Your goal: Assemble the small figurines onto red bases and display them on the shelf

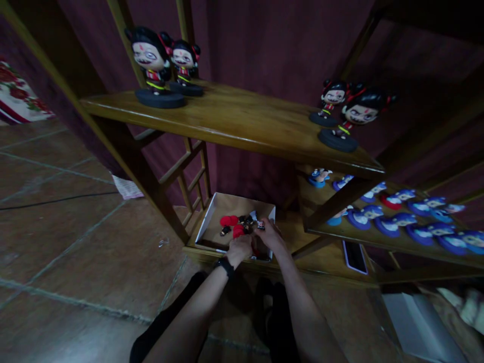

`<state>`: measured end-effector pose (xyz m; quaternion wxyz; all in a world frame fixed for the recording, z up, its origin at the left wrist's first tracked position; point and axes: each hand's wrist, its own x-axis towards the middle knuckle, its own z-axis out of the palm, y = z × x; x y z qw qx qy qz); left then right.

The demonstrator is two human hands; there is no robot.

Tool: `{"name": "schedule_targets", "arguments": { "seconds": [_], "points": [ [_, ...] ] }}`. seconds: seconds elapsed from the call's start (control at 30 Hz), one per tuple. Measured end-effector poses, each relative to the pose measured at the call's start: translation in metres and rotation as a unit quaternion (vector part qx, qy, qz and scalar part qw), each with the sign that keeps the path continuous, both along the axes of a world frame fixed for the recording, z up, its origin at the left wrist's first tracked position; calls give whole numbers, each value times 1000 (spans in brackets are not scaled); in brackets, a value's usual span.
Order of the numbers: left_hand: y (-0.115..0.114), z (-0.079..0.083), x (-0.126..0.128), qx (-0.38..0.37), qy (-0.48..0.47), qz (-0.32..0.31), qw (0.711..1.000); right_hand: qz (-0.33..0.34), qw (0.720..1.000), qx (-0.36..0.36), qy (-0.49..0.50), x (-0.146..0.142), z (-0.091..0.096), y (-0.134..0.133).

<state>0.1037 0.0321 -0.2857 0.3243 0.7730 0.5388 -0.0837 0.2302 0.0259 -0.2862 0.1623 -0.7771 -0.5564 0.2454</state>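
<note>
Down at the foot of a wooden display rack (242,121), you are reaching with both bare hands into an open cardboard box (212,214), which is sitting on the lowest board near the middle of the scene. Your left hand (240,248), wearing a black wristband (226,265), is hovering at the box's near edge with its fingers curling into a fist; whether anything is lying inside that fist cannot be told. Your right hand (271,236), just to the right of it, is stretching its fingers over a small heap of loose toy figurines (247,224) on the box floor. The fingertips are touching the rightmost piece, though in this dim light it cannot be told whether they are pinching it. Red discs (229,221) are lying at the left of the heap, and another red piece is showing just beyond your left knuckles.

On the upper shelf, black-haired bobblehead dolls are standing in pairs on dark round bases, one pair at the far left (155,63) and the other at the right end (350,113). Rows of blue-based figures (397,222) are filling a lower shelf on the right, and a phone (354,256) is lying flat on the board beneath them. A tiled floor (75,237) is stretching away to the left.
</note>
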Motion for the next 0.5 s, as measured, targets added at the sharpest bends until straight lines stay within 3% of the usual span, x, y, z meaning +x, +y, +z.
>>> {"name": "schedule_targets", "arguments": {
  "seconds": [0.2,0.33,0.5],
  "points": [
    [5,-7,5,58,-63,22,996,-25,999,28,3,6,-2,1],
    [11,-13,4,53,-81,47,994,-46,997,48,45,8,-3,3],
    [18,-3,-8,120,-73,43,989,-69,986,60,140,12,-10,6]
  ]
}}
